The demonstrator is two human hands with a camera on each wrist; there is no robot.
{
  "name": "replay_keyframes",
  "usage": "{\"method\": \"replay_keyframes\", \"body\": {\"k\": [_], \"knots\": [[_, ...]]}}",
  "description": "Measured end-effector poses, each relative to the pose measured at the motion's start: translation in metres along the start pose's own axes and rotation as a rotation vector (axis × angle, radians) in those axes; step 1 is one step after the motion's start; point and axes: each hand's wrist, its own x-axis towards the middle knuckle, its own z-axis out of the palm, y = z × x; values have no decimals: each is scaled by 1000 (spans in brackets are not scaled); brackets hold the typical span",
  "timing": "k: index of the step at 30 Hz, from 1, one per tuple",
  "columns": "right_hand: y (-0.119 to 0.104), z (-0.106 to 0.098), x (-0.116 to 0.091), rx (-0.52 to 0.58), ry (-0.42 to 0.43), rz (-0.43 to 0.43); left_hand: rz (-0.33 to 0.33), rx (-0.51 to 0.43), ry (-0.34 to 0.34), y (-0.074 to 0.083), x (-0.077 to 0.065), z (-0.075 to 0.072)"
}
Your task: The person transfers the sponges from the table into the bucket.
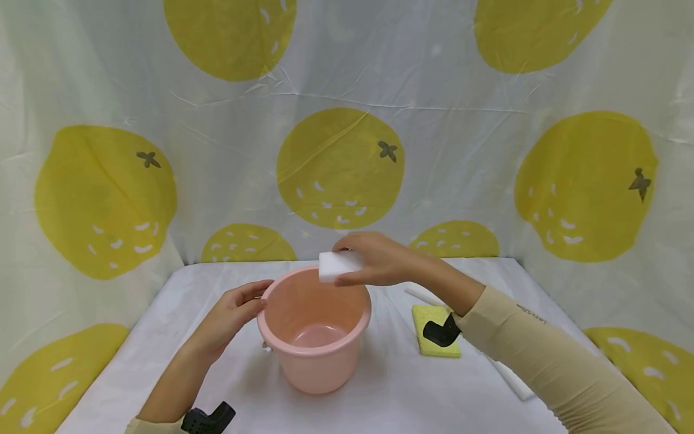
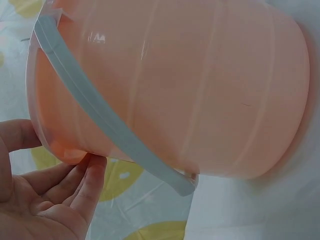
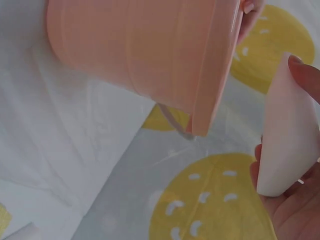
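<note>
A pink bucket [image 1: 320, 367] stands upright on the white-covered table. My left hand [image 1: 230, 316] grips its rim at the left side, thumb and fingers on the rim. In the left wrist view the bucket's grey handle [image 2: 100, 112] hangs down along its outside wall. Above the far right part of the rim, my right hand [image 1: 376, 259] holds a white block-shaped sponge [image 1: 338, 266] between thumb and fingers. The right wrist view shows the white sponge [image 3: 287, 135] apart from the bucket [image 3: 135, 45].
Right of the bucket lies a yellow sponge [image 1: 428, 346], partly hidden by the right wrist. White bar-like pieces, one near the table's right side [image 1: 512, 381], lie around it. A lemon-print curtain [image 1: 341, 169] encloses the back and sides.
</note>
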Motion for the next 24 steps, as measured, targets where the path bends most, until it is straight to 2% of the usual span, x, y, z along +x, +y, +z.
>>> {"method": "replay_keyframes", "body": {"k": [9,17,24], "knots": [[-10,9,23,23,-40,-19,-37,-4,14,2,1,1],[-17,24,35,-21,-102,-53,-29,-19,3,1,0,1],[-21,33,41,-12,-109,-70,-19,-8,5,0,0,0]]}}
